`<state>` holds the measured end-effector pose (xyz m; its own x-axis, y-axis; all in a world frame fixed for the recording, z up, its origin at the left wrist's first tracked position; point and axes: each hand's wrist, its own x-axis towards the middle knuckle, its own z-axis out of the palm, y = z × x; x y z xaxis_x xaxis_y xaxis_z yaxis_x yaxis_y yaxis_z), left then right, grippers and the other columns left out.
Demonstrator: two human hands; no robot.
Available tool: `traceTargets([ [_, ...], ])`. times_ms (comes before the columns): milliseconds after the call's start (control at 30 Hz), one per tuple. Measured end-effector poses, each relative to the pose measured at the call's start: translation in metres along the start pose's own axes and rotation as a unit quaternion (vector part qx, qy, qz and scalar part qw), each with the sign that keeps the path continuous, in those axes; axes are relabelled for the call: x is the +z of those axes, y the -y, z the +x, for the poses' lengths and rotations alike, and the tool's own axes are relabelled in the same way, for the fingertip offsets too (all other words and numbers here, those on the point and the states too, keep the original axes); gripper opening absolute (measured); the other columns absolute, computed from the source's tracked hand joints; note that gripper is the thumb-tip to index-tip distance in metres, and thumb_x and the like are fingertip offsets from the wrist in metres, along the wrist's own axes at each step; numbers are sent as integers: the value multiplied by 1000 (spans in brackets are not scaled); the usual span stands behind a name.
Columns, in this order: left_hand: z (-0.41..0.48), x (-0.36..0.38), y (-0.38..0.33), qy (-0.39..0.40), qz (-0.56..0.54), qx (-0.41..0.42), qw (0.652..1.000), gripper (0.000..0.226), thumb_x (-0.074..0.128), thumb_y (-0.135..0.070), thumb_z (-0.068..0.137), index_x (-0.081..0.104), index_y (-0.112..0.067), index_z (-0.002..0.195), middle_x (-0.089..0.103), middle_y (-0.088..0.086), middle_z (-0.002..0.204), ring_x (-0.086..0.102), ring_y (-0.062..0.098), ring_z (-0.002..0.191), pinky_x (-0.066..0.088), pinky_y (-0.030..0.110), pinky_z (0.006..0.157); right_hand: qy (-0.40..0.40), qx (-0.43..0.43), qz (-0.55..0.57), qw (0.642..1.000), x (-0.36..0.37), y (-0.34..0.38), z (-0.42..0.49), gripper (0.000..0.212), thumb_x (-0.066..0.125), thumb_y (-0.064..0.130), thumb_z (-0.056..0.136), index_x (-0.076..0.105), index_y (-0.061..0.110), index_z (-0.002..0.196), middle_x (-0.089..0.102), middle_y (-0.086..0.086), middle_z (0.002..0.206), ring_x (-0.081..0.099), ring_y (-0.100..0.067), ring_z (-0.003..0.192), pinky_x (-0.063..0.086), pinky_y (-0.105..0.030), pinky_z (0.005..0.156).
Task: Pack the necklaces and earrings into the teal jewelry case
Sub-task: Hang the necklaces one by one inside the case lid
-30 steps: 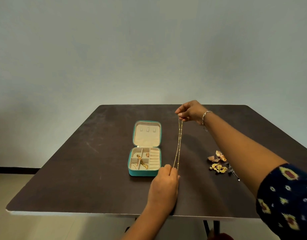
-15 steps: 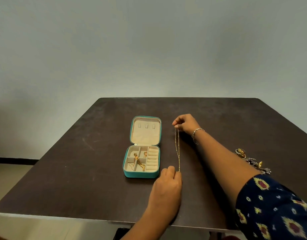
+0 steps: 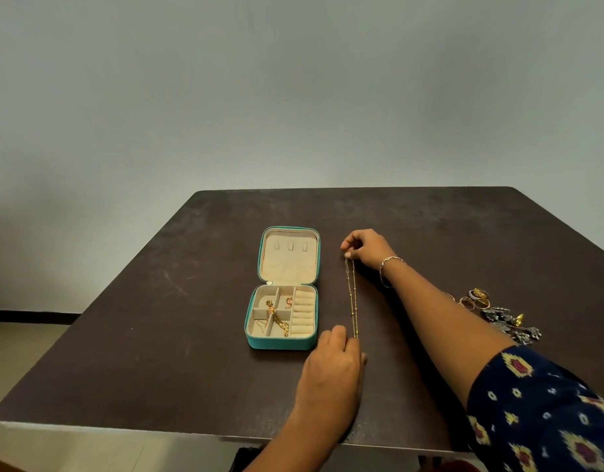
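The far end of a thin gold necklace is being pinched between the thumb and curled fingers of the right hand, which is being held low over the table, just right of the case's lid. The near end of the same necklace is being gripped at the fingertips of the left hand; the back of that hand is being turned toward the camera, so the pinch itself is being hidden. Between the two hands the necklace is being kept doubled and stretched into a straight line, running just beside the right edge of the teal jewelry case and apart from it. The case is being left open flat on the table, its cream lid lying back beyond the base. A gold chain is being kept across the middle compartments, and a small gold piece in the compartment behind it. A bracelet is being worn on the right wrist, and a dark flowered sleeve on that arm. A heap of loose jewelry is being partly hidden behind the right forearm, well apart from the case
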<state>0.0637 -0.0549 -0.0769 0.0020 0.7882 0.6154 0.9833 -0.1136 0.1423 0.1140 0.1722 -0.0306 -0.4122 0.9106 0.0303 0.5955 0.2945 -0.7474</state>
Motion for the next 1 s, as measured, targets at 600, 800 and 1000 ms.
traceTargets([
  [600, -2, -28, 15, -131, -168, -57, 975, 12, 49, -25, 87, 59, -18, 87, 60, -3, 80, 48, 4, 75, 40, 17, 64, -78, -114, 141, 980, 1, 45, -84, 4, 64, 11, 82, 64, 15, 80, 61, 7, 74, 55, -6, 72, 45, -19, 68],
  [800, 7, -51, 64, -197, -169, -186, 947, 16, 49, -24, 87, 63, -15, 85, 59, -6, 85, 46, 7, 88, 36, 14, 67, 17, -169, 47, 984, 19, 73, -112, 4, 67, 8, 80, 68, 12, 82, 66, 2, 82, 58, -8, 78, 43, -13, 69],
  [1000, 8, -48, 97, -152, -250, -298, 909, 17, 55, -1, 86, 63, -16, 88, 58, -6, 92, 52, 13, 95, 41, 24, 76, 72, -152, -158, 973, 45, 93, -122, 10, 65, 14, 80, 70, 15, 88, 69, -2, 97, 59, -16, 91, 46, -28, 80],
])
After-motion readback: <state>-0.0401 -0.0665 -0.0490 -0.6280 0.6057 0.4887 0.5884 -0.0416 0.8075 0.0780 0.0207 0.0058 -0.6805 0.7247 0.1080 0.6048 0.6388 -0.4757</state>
